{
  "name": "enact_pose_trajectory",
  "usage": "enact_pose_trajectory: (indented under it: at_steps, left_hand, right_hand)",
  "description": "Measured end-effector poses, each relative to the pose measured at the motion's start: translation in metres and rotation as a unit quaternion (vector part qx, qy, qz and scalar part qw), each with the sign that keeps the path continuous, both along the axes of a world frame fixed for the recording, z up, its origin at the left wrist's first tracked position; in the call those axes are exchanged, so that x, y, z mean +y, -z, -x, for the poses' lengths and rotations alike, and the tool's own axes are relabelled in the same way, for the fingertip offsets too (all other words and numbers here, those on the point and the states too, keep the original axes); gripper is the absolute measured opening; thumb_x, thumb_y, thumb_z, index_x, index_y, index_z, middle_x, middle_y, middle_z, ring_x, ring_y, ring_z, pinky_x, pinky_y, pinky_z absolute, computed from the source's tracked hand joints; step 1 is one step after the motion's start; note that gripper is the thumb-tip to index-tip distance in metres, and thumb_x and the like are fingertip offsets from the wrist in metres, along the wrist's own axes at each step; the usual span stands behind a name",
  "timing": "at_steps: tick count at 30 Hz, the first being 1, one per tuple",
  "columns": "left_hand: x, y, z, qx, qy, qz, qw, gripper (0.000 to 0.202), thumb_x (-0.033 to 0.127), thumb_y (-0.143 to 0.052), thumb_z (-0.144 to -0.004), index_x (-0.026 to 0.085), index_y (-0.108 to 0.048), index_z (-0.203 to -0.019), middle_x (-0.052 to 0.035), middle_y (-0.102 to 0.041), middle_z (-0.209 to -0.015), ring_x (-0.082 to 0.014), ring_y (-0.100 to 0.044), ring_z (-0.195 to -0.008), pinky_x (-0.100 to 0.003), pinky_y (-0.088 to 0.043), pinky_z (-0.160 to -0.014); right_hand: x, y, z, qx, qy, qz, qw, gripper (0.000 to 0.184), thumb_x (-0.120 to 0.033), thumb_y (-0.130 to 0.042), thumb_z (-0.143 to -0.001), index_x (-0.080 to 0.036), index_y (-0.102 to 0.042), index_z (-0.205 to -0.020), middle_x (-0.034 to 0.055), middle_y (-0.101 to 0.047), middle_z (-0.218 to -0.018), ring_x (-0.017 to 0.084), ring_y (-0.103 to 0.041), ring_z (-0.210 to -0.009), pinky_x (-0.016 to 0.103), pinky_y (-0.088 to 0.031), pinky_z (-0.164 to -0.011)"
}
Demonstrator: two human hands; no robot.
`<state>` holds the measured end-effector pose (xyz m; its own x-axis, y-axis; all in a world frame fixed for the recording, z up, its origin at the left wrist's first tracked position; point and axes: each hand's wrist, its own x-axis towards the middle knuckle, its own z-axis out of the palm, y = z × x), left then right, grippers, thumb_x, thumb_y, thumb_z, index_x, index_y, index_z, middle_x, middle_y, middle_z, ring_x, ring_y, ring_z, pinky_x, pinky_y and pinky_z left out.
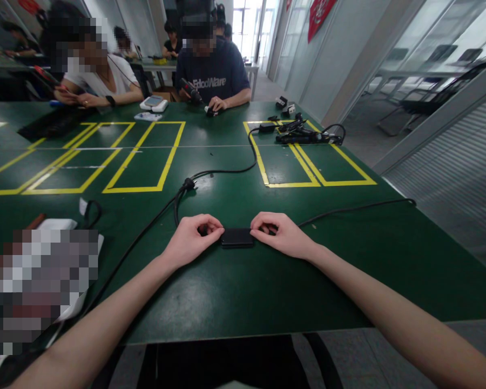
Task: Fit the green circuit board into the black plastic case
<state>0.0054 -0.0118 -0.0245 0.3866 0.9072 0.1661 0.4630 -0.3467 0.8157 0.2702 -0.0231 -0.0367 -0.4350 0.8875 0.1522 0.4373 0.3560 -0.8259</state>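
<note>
A black power adapter (237,237) lies flat on the green table in front of me. My left hand (192,237) pinches its left end between thumb and fingers. At the opposite end, my right hand (281,233) grips it the same way, fingertips closed on the edge. A black cable (356,208) runs out from behind my right hand toward the table's right side. Beyond my left hand, a black plug (189,184) with its cord rests on the table; the cord's end near that hand is hidden.
Yellow tape outlines (133,189) mark the green table (210,302). A bundle of black cables and adapters (303,134) lies at the back right. A blurred-out item on white (44,281) sits at left. Two people (213,70) work across the table, one holding a screwdriver-like tool (191,91).
</note>
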Motion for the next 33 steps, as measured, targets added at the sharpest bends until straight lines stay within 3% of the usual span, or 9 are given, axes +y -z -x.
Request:
enact_pose_trajectory:
  at_steps: [13,16,21,24,29,33]
  left_hand:
    - [0.000,0.001,-0.006,0.031,0.027,-0.029,0.999,0.020,0.034,-0.064,-0.090,0.019,-0.075,-0.084,-0.0022,-0.071,-0.078,-0.0155,-0.060,-0.068,-0.027,-0.049,-0.067]
    - [-0.001,0.002,-0.013,0.045,0.044,-0.065,0.996,0.018,0.026,-0.060,-0.095,0.019,-0.073,-0.085,-0.0041,-0.072,-0.087,-0.0172,-0.064,-0.078,-0.029,-0.051,-0.075]
    - [-0.003,0.010,-0.029,0.109,0.059,-0.127,0.984,0.018,0.016,-0.053,-0.098,0.019,-0.070,-0.093,-0.0043,-0.073,-0.092,-0.0210,-0.066,-0.091,-0.034,-0.053,-0.085]
    - [-0.004,0.013,-0.035,0.146,0.057,-0.159,0.975,0.018,0.014,-0.052,-0.099,0.019,-0.069,-0.095,-0.0044,-0.071,-0.092,-0.0207,-0.066,-0.090,-0.033,-0.055,-0.085]
    - [-0.006,0.012,-0.034,0.183,0.066,-0.181,0.964,0.021,0.017,-0.047,-0.102,0.019,-0.067,-0.099,-0.0053,-0.070,-0.095,-0.0200,-0.067,-0.087,-0.033,-0.056,-0.082]
    - [-0.007,0.008,-0.028,0.189,0.108,-0.183,0.959,0.017,0.030,-0.054,-0.101,0.018,-0.065,-0.104,-0.0078,-0.072,-0.099,-0.0233,-0.067,-0.092,-0.038,-0.057,-0.087]
  right_hand:
    - [-0.001,0.001,0.002,-0.046,0.027,-0.021,0.998,0.017,-0.033,-0.066,-0.093,-0.018,-0.069,-0.087,0.0017,-0.066,-0.078,0.012,-0.047,-0.061,0.028,-0.038,-0.059]
    - [-0.002,0.005,0.004,-0.032,0.023,-0.063,0.997,0.014,-0.029,-0.065,-0.094,-0.018,-0.072,-0.098,0.0038,-0.070,-0.086,0.014,-0.056,-0.067,0.029,-0.045,-0.062]
    - [-0.003,0.008,0.011,-0.028,-0.011,-0.185,0.982,0.015,-0.022,-0.058,-0.099,-0.020,-0.072,-0.094,0.0095,-0.076,-0.098,0.023,-0.069,-0.093,0.039,-0.055,-0.085]
    - [-0.005,0.005,0.011,-0.069,-0.033,-0.223,0.972,0.011,-0.026,-0.065,-0.095,-0.019,-0.072,-0.100,0.0109,-0.075,-0.102,0.024,-0.069,-0.094,0.040,-0.056,-0.085]
    - [-0.007,0.000,0.006,-0.155,-0.060,-0.253,0.953,0.029,-0.029,-0.076,-0.085,-0.018,-0.068,-0.110,0.0130,-0.074,-0.110,0.028,-0.068,-0.098,0.042,-0.055,-0.084]
    - [-0.007,0.003,0.003,-0.188,-0.065,-0.261,0.945,0.030,-0.029,-0.073,-0.089,-0.017,-0.066,-0.116,0.0129,-0.074,-0.109,0.028,-0.068,-0.096,0.041,-0.052,-0.081]
